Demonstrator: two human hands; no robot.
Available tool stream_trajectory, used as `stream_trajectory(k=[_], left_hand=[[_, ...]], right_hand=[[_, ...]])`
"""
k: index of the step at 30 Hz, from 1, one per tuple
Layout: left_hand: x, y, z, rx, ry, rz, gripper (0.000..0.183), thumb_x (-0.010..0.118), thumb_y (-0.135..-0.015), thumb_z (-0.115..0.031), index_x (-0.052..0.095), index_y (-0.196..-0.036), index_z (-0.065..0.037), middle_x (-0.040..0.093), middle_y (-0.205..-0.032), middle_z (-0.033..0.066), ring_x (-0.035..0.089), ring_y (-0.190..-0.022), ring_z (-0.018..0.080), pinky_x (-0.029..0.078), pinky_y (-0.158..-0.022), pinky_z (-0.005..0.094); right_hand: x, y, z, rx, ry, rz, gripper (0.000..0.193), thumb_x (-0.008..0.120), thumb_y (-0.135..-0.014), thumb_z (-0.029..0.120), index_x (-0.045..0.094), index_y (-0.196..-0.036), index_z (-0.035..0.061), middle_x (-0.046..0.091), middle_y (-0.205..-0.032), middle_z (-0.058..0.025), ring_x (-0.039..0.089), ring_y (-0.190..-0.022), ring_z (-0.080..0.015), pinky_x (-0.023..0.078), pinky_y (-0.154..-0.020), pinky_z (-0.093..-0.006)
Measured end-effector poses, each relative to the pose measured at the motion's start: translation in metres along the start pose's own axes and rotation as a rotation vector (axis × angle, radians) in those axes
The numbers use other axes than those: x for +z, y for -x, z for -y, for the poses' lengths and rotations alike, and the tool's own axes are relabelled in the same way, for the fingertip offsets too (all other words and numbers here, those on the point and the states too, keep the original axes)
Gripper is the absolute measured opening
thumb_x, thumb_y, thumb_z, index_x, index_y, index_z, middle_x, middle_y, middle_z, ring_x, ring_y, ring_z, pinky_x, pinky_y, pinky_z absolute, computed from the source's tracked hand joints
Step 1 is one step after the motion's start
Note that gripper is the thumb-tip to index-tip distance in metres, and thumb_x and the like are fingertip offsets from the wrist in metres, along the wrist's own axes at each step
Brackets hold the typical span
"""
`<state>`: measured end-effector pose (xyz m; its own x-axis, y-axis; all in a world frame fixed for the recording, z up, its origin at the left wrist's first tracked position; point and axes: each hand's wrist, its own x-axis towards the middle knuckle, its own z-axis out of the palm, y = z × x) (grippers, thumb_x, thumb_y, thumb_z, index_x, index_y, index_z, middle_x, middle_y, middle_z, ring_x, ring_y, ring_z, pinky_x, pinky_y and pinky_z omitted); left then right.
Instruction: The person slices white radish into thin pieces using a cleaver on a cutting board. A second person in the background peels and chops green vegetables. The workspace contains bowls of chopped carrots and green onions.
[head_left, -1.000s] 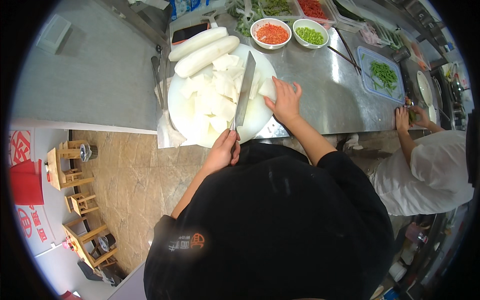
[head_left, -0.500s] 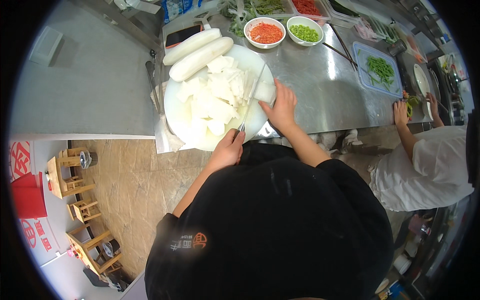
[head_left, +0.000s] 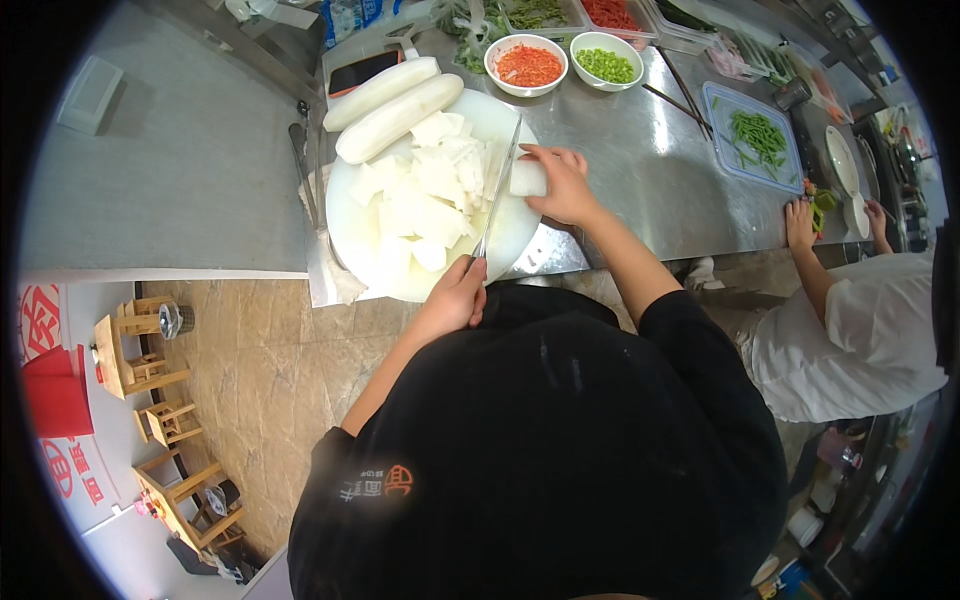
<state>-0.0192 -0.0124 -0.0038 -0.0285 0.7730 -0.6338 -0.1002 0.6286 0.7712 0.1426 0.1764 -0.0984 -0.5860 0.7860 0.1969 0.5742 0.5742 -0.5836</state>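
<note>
My left hand (head_left: 455,300) is closed round the handle of a kitchen knife (head_left: 501,185), whose long blade points away from me over a round white cutting board (head_left: 518,240). Just right of the blade, a short block of peeled white radish (head_left: 528,178) rests on the board. My right hand (head_left: 566,188) grips it, fingers at its far side and thumb nearer me. Left of the blade lies a pile of thin white radish slices (head_left: 435,190). Two whole peeled radishes (head_left: 402,118) lie across the board's far left edge.
Beyond the board stand a bowl of chopped red pepper (head_left: 528,68) and a bowl of chopped green pieces (head_left: 606,66). Chopsticks (head_left: 690,108) and a tray of green beans (head_left: 756,140) lie rightward. A phone (head_left: 364,72) is behind the radishes. A co-worker in white (head_left: 840,330) stands at right.
My right hand has shifted its hold on the radish block, its fingers now bent over the far side and its wrist swung rightward. The knife stays nearly in place beside the block.
</note>
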Motion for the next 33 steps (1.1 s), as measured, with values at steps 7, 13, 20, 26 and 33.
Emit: stream_trajectory(k=[7, 13, 20, 26, 33], left_hand=[[0.016, 0.006, 0.006, 0.028, 0.054, -0.102, 0.028, 0.041, -0.099, -0.030, 0.043, -0.086, -0.006, 0.040, -0.053, 0.0015, 0.036, -0.041, 0.0117, 0.030, -0.041, 0.0264], [0.026, 0.002, 0.006, 0.045, 0.018, -0.120, 0.029, 0.043, -0.099, -0.029, 0.042, -0.084, -0.004, 0.041, -0.053, 0.0014, 0.036, -0.041, 0.0114, 0.030, -0.039, 0.0266], [0.027, 0.002, 0.014, -0.003, 0.017, -0.113, 0.031, 0.043, -0.098, -0.031, 0.042, -0.084, -0.004, 0.041, -0.053, 0.0017, 0.038, -0.042, 0.0122, 0.032, -0.039, 0.0267], [0.021, 0.000, 0.013, -0.048, 0.049, -0.077, 0.031, 0.041, -0.099, -0.031, 0.043, -0.085, -0.004, 0.040, -0.053, 0.0025, 0.038, -0.041, 0.0133, 0.032, -0.040, 0.0275], [0.010, -0.027, 0.011, 0.096, 0.069, -0.022, 0.032, 0.034, -0.100, -0.033, 0.043, -0.088, -0.005, 0.042, -0.054, 0.0047, 0.038, -0.041, 0.0144, 0.032, -0.041, 0.0278]], right_hand=[[0.037, 0.007, 0.010, 0.193, -0.096, -0.482, 0.051, 0.067, -0.074, 0.029, 0.053, -0.120, 0.0117, 0.049, -0.121, -0.0161, 0.042, -0.116, -0.0353, 0.026, -0.099, -0.0492], [0.060, 0.001, 0.022, 0.287, 0.039, -0.503, 0.032, 0.063, -0.078, 0.029, 0.062, -0.105, 0.0097, 0.049, -0.114, -0.0162, 0.044, -0.108, -0.0344, 0.029, -0.095, -0.0469], [0.057, 0.000, 0.031, 0.373, 0.081, -0.469, 0.030, 0.063, -0.079, 0.026, 0.056, -0.104, 0.0109, 0.050, -0.107, -0.0107, 0.045, -0.105, -0.0302, 0.030, -0.090, -0.0440], [0.059, 0.000, 0.027, 0.313, 0.095, -0.512, 0.034, 0.063, -0.079, 0.028, 0.060, -0.103, 0.0047, 0.050, -0.099, -0.0133, 0.046, -0.098, -0.0327, 0.032, -0.086, -0.0449], [0.060, 0.002, 0.027, 0.335, 0.070, -0.484, 0.031, 0.060, -0.081, 0.023, 0.053, -0.106, 0.0080, 0.049, -0.108, -0.0130, 0.045, -0.104, -0.0327, 0.032, -0.087, -0.0449]])
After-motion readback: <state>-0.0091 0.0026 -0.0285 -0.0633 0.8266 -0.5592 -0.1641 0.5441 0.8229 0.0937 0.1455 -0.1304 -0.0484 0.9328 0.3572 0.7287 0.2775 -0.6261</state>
